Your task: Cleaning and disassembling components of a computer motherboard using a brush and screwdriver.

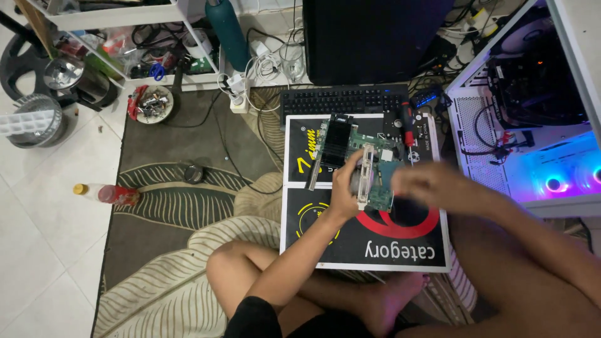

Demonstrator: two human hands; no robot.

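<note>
Fingers of our left hand (346,188) pinch a green circuit card (375,181) with metal bracket; our blurred right hand (432,184) hovers, finger state unclear.

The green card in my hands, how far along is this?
Done: a second card with a black heatsink lies on the black board. In hand: left hand holds the green card by its metal bracket; blurred right hand beside it. Left: screwdriver lies untouched.

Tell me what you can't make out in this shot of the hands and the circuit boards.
Head view only:
- right hand: motion-blurred, grip unreadable.
- small card: partly covered by left hand.
- screwdriver: tip too small.
- computer case: cut off by right edge.
</note>
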